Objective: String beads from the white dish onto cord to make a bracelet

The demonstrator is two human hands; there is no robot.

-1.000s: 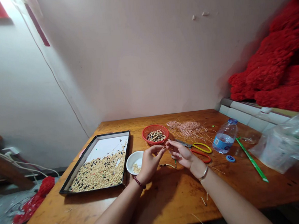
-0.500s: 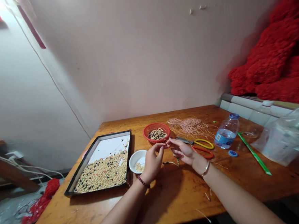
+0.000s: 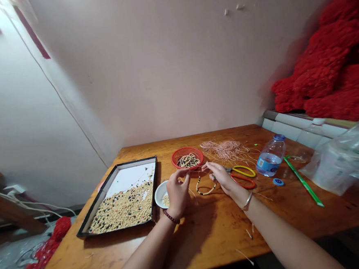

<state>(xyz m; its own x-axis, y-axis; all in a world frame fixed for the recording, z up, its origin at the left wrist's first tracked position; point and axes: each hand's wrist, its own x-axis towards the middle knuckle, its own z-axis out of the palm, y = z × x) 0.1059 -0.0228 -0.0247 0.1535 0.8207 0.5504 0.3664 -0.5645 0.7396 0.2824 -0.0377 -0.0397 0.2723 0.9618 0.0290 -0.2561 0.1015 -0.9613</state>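
Note:
My left hand (image 3: 178, 192) is closed in a pinch over the right side of a white bowl (image 3: 159, 198), with thin thread at its fingertips. Facing it, my right hand (image 3: 222, 178) is closed on a beaded string (image 3: 205, 193). The string hangs in a curve between the hands, mostly pale beads with some dark ones. Fine thread seems to span the gap between the fingertips, too thin to follow fully. Pale beads (image 3: 166, 200) lie in the bowl, partly hidden by my left hand.
A black-edged tray (image 3: 156, 169) of loose beads lies left. Behind the hands stand a red basket (image 3: 173, 161) of beaded strings and a pink cord heap (image 3: 225, 149). Scissors (image 3: 244, 171), a water bottle (image 3: 270, 157), blue cap (image 3: 278, 181) and green strip (image 3: 304, 182) lie right.
My hands have moved apart at the fingertips. The beaded string now hangs in a fuller loop beside my right hand. The view has shifted slightly.

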